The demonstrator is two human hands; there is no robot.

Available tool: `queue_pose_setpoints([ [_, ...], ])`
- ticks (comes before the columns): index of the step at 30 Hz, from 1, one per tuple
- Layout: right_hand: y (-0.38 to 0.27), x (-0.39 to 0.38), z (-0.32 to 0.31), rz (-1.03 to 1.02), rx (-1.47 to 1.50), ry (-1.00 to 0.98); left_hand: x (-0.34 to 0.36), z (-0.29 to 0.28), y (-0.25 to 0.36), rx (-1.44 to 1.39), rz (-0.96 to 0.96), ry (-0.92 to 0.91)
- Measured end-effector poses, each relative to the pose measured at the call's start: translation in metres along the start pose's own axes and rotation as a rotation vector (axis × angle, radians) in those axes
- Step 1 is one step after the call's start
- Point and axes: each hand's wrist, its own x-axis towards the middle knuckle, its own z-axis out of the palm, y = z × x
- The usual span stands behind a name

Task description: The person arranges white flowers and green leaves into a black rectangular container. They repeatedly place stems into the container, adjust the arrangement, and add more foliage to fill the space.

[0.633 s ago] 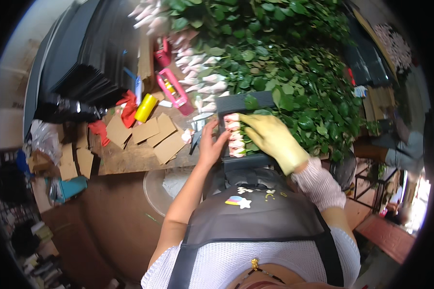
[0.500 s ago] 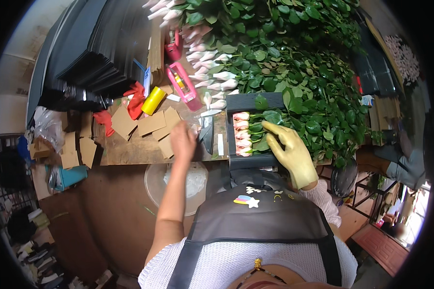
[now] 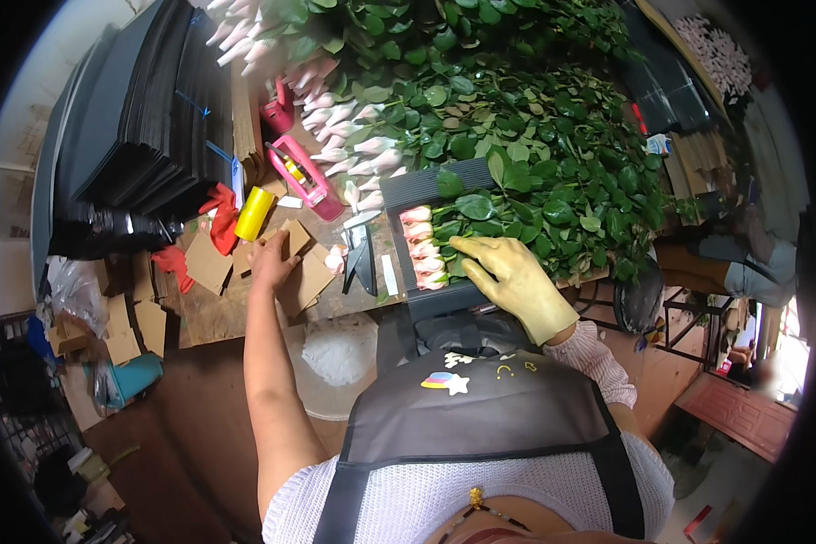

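My bare left hand [image 3: 270, 263] is over the tan cardboard pieces [image 3: 310, 279] on the bench, its fingers bent down and closed on the edge of one piece. My right hand [image 3: 512, 279], in a pale yellow glove, lies over the stems just behind a row of pink rose heads [image 3: 421, 247]. Its fingers are stretched out, thumb apart, pressing on leaves rather than gripping. The roses lie in a black corrugated sheet [image 3: 435, 184], heads to the left and leafy stems to the right. Between my hands lies a dark-bladed cutting tool [image 3: 361, 263].
Pink tape dispensers [image 3: 306, 179], a yellow roll [image 3: 255, 214] and red scraps [image 3: 219, 218] sit at the back left. A tall stack of black sheets [image 3: 145, 118] stands behind them. Many leafy roses [image 3: 517, 109] cover the far right. A pale round tub [image 3: 335, 363] is below the bench edge.
My left hand has moved left, from beside the cutting tool onto the cardboard pieces. My gloved right hand stays on the rose stems. The whole view has shifted slightly.
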Motion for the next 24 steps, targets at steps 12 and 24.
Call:
queue_pose_setpoints([
  [12, -0.027, 0.008, 0.0, 0.211, 0.517, -0.063, -0.097, -0.015, 0.155, -1.278, 0.139, 0.242],
  [24, 0.046, 0.04, -0.008, 0.624, 0.754, -0.317, -0.092, -0.007, 0.187, -0.873, 0.36, 0.233],
])
